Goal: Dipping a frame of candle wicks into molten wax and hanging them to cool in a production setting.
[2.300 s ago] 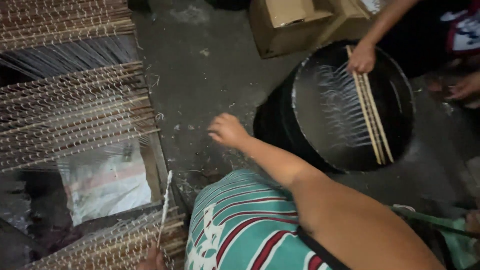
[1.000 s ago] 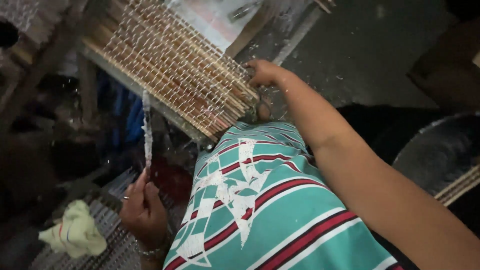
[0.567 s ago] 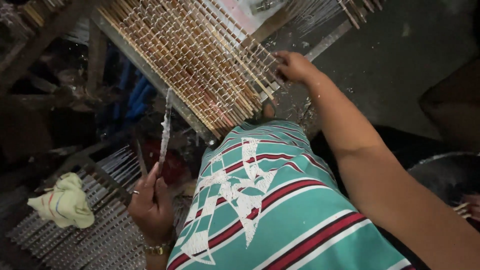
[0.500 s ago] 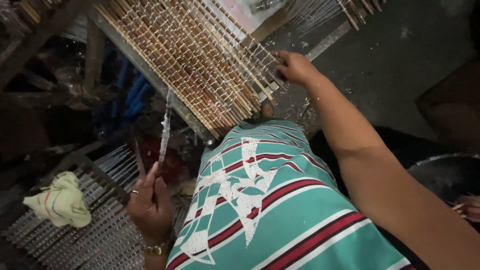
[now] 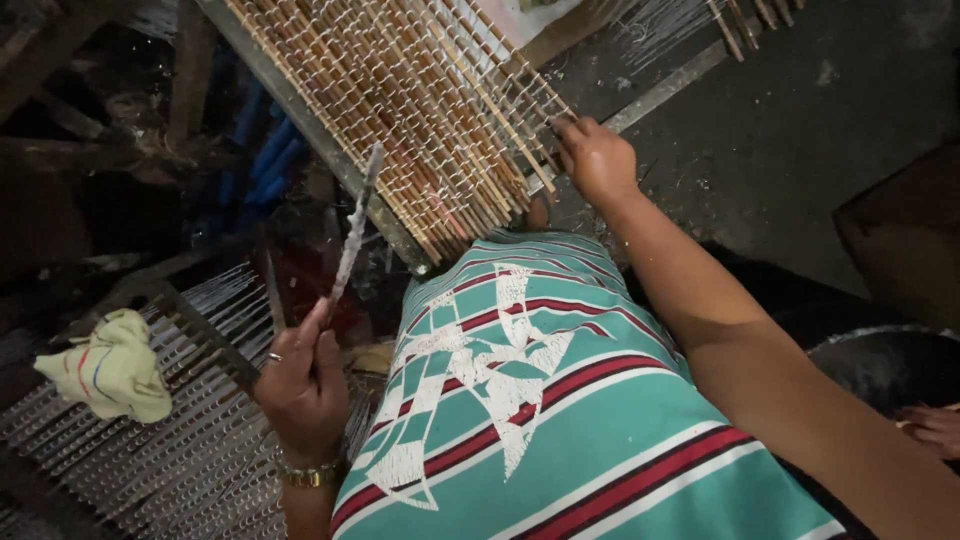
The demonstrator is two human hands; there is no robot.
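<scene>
left hand: grip closing on a thin wax-crusted stick, pointing up
right hand: grip pinching slat ends at rack edge
rack: bamboo slats, white-coated wires
rag: yellowish, crumpled, lying left

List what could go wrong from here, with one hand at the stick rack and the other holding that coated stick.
The right hand grips the ends of the racked sticks; a tug could drag neighbouring sticks off the frame. The left hand holds the coated stick upright near the rack edge, so its tip could knock the hanging strands.
</scene>
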